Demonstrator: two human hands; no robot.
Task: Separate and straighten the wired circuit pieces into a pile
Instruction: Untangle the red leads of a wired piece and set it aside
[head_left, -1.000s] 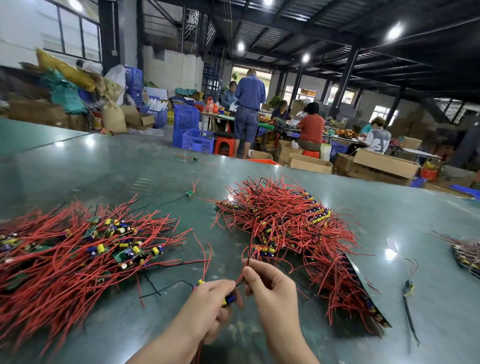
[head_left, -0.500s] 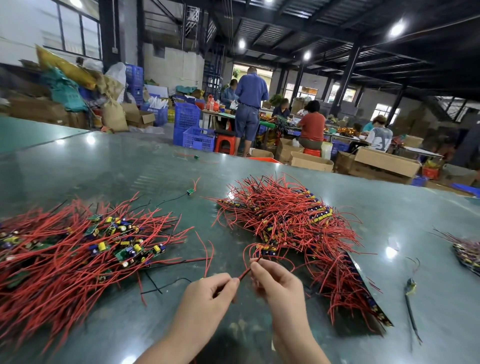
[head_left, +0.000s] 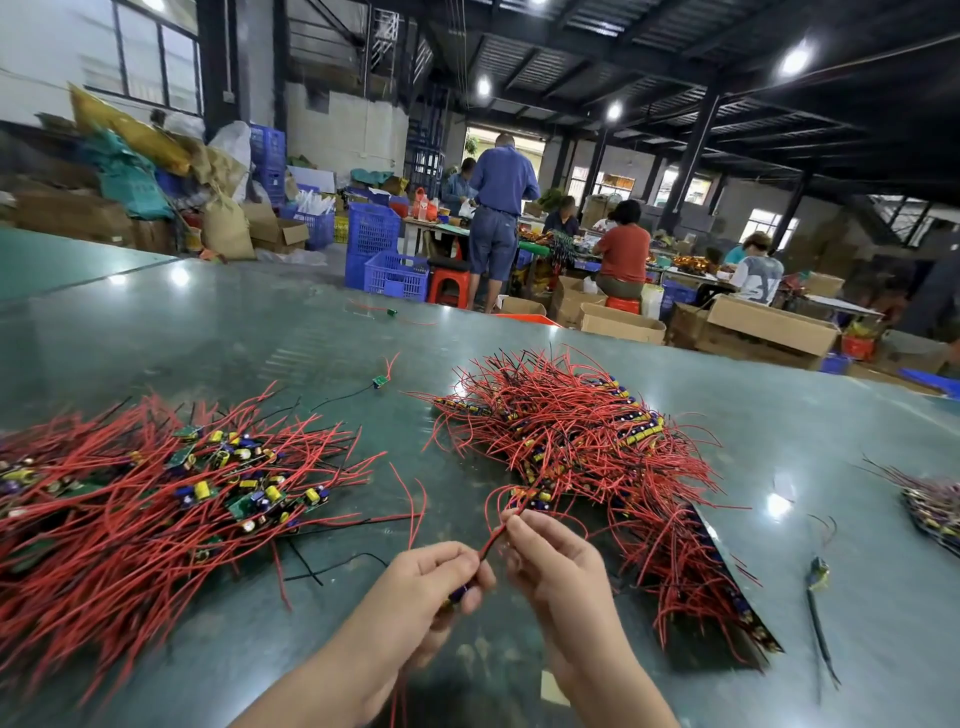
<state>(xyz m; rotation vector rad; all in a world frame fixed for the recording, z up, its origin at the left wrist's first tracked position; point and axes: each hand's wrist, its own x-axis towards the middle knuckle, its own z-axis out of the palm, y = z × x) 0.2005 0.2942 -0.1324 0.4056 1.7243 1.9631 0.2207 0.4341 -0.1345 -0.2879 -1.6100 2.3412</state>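
On the dark green table (head_left: 218, 332) lie two heaps of small circuit boards with red wires. The left pile (head_left: 135, 499) is spread out, its green boards and yellow capacitors showing. The right heap (head_left: 582, 447) is denser and tangled. Between them, near the front edge, my left hand (head_left: 431, 587) grips one circuit piece (head_left: 460, 592), a blue part showing under the fingers. My right hand (head_left: 556, 561) pinches that piece's red wire (head_left: 493, 538), which runs up toward the right heap.
A single loose board with wires (head_left: 379, 382) lies behind the piles, another small piece (head_left: 818, 577) at the right, and a further wire bundle (head_left: 935, 509) at the right edge. Beyond the table, people work among cardboard boxes (head_left: 623, 322) and blue crates (head_left: 395, 270).
My hands have lifted slightly and moved apart along the red wire, drawing it straighter between them. The view has shifted a little; the piles have not moved.
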